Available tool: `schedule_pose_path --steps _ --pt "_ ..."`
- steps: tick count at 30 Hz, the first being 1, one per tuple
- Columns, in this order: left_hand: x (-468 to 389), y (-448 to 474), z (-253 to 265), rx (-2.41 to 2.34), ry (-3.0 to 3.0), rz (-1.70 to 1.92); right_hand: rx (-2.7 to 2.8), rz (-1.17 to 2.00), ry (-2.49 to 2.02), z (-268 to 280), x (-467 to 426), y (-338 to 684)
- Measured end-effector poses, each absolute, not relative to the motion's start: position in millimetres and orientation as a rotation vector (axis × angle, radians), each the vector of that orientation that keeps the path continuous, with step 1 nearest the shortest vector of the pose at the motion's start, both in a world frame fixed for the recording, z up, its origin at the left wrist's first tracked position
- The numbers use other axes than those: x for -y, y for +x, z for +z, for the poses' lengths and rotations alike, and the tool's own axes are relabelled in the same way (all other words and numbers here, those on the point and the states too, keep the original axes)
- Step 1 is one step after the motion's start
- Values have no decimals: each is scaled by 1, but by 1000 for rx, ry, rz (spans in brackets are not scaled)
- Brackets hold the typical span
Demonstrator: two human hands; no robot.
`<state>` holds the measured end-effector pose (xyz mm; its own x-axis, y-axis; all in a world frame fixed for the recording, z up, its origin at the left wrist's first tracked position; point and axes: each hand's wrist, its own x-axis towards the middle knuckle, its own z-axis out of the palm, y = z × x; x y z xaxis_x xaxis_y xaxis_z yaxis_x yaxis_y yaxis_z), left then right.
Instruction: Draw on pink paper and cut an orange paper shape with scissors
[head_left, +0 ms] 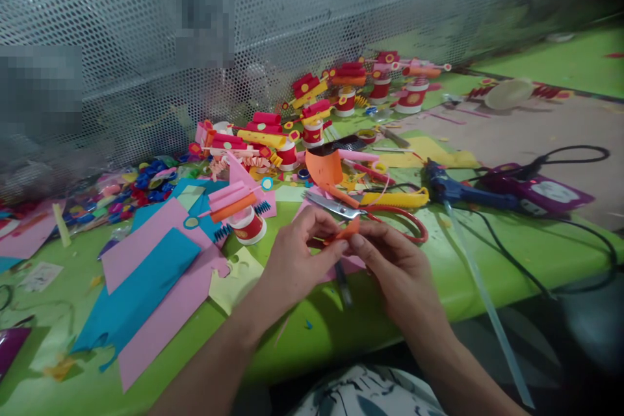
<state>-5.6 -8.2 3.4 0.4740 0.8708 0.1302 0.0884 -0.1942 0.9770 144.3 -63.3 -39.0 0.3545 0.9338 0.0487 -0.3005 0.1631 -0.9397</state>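
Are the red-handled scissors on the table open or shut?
Open. The red-handled scissors lie flat on the green table just beyond the hands, and the metal blades spread apart toward their tips on the left.

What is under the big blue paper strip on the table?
Under the blue paper strip lie pink paper sheets, one poking out on each long side, all on the green table. Whatever else the blue strip covers is hidden.

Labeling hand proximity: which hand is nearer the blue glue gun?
Right. The right hand sits left of and below the blue glue gun, with the red-handled scissors between them; the left hand is farther left. Both pinch an orange paper piece.
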Motion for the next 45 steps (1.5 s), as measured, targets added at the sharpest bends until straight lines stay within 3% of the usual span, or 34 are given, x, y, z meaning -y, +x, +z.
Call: schedule_pose_path --steps 45 --pt "12 -10 8 -1013 1805 868 718 1008 -1117 -46 64 144"
